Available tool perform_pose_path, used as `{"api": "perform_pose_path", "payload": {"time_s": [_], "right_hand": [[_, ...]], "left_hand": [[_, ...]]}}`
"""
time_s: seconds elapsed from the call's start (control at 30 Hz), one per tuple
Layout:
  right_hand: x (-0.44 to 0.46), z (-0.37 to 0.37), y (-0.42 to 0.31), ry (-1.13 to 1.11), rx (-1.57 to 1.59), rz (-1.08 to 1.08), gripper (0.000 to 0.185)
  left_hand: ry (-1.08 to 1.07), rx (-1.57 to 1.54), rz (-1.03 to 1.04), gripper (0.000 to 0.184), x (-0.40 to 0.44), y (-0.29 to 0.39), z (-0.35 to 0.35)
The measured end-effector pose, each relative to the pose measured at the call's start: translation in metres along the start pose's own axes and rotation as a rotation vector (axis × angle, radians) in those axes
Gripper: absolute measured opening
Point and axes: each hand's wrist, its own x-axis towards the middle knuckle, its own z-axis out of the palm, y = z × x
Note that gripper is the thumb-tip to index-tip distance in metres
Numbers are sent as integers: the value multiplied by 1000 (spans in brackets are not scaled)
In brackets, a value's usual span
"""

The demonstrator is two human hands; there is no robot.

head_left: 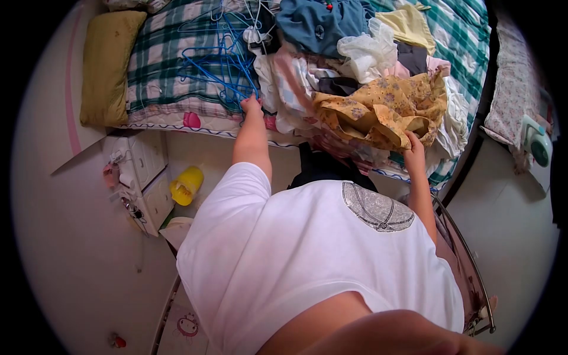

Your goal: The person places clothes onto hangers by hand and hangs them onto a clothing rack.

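Note:
My left hand (251, 105) reaches to the near edge of the bed, its fingers closed on the end of a blue clothes hanger. That hanger belongs to a tangled heap of blue hangers (222, 62) lying on the quilt. On the other side, my right hand (413, 145) grips the lower edge of a yellow floral garment (384, 109). The garment is bunched up on top of a clothes pile, and its exact kind cannot be made out. Around it lie a blue-grey garment (319, 26), a sheer white cloth (370, 50) and a pale yellow cloth (408, 26).
A green plaid quilt (157, 65) covers the bed, with an olive pillow (109, 68) at its left end. Below the left side stand a white cabinet (148, 157) and a yellow bin (187, 184). A metal rail (479, 275) curves at lower right. A fan (537, 145) stands far right.

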Motion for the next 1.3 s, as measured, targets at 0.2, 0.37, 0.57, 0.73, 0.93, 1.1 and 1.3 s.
{"api": "perform_pose_path", "payload": {"time_s": [0.2,0.37,0.57,0.73,0.93,1.1,1.3], "right_hand": [[5,0,7,-21,-82,-47,26],[6,-3,-4,4,-90,-86,27],[2,-9,-13,-2,-77,-174,25],[-1,-16,-18,1,-80,-294,29],[-13,-24,-16,-11,-90,-319,33],[-20,-32,-18,-61,123,-217,31],[13,-32,-15,-113,541,-117,31]], "left_hand": [[-258,-440,-328,22,-9,14,4],[-624,-330,-224,20,-71,53,9],[-472,-231,45,31,-129,69,16],[-454,-78,328,34,-168,65,22],[-705,82,368,31,-220,63,3],[-1133,88,284,35,-296,45,-9],[-1514,141,76,36,-396,47,6]]}}
